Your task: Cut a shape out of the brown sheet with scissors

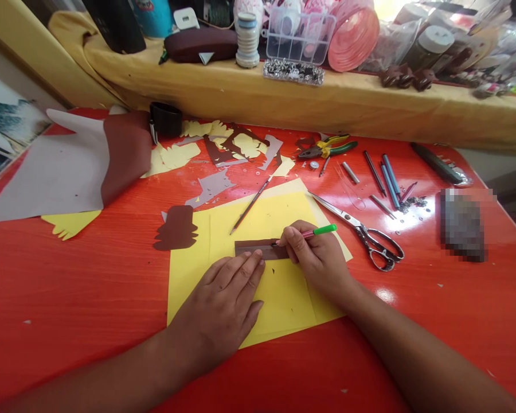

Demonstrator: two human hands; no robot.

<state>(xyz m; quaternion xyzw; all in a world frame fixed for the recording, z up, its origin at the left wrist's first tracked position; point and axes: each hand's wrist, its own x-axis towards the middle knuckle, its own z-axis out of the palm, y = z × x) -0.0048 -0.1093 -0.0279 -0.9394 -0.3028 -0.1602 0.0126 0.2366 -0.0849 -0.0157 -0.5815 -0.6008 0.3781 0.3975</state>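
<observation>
A narrow brown paper strip (254,248) lies on a yellow sheet (284,298) in the middle of the orange table (90,298). My left hand (227,304) lies flat with fingers stretched out, its fingertips pressing on the strip's near edge. My right hand (318,255) is closed round a pen with a pink barrel and green end (322,231), its tip touching the strip's right end. A brown cut-out shape (176,228) lies just left of the yellow sheet.
Scissors (361,232) lie right of my right hand, a thin pencil (250,205) behind the sheet. Pliers (324,149), pens (389,175) and paper scraps (236,146) litter the far side. Grey and brown sheets (69,172) lie left. A cluttered yellow shelf (327,97) runs behind.
</observation>
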